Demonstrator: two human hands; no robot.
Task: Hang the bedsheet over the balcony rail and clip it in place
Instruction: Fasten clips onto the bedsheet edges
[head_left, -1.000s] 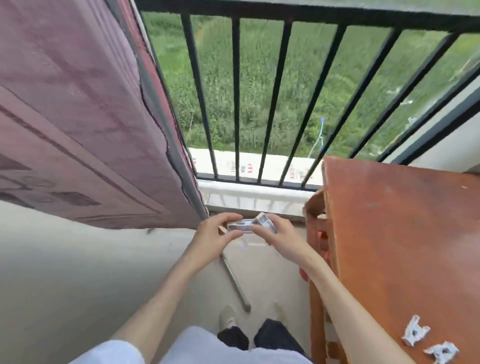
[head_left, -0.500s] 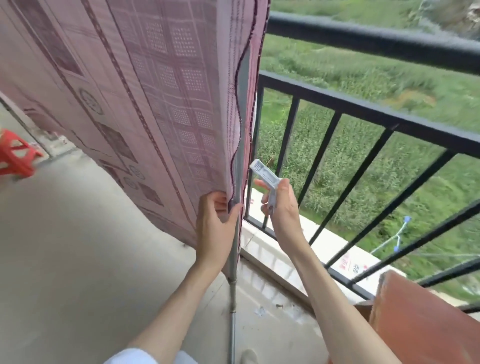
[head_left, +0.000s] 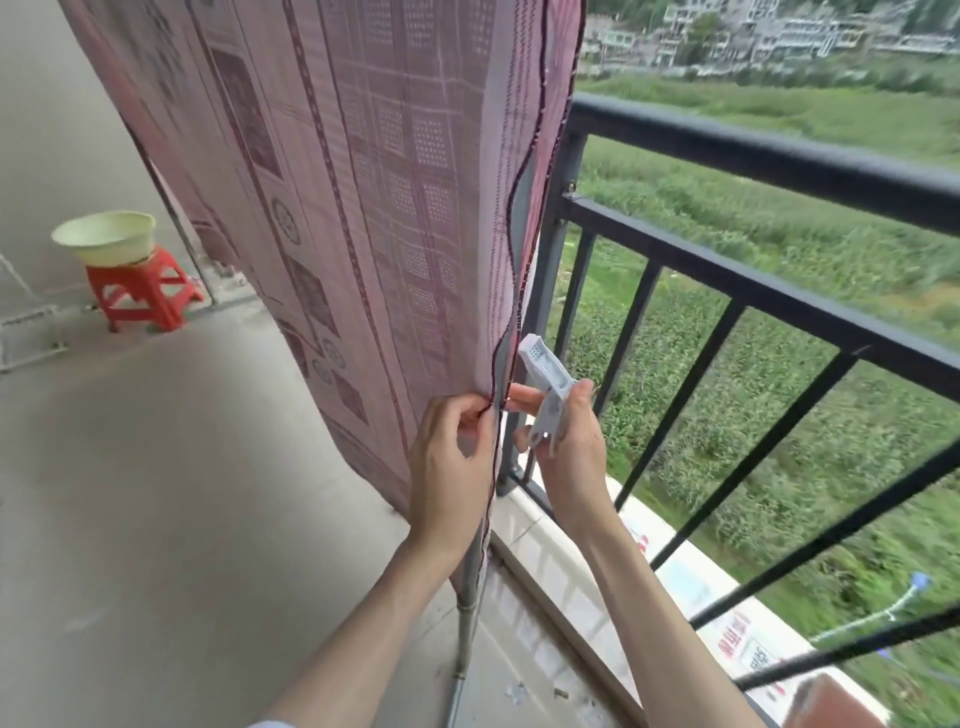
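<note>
A pink patterned bedsheet (head_left: 363, 182) hangs down over the black balcony rail (head_left: 779, 161), covering its left stretch. My left hand (head_left: 449, 457) pinches the sheet's dark-stitched right edge low down, beside a rail post. My right hand (head_left: 566, 447) grips a white plastic clip (head_left: 545, 384) just right of that edge, with the clip's jaw end pointing up and left toward the sheet. The clip does not touch the fabric.
A red plastic stool (head_left: 143, 293) carrying a pale green basin (head_left: 106, 241) stands at the far left by the wall. A thin metal pipe (head_left: 465, 623) runs down below my left wrist. A reddish table corner (head_left: 826, 701) shows at bottom right. Fields lie beyond the bars.
My view has swung up and left from the table to the sheet. The left hand took hold of the sheet's edge and the right hand carried the clip up next to it.
</note>
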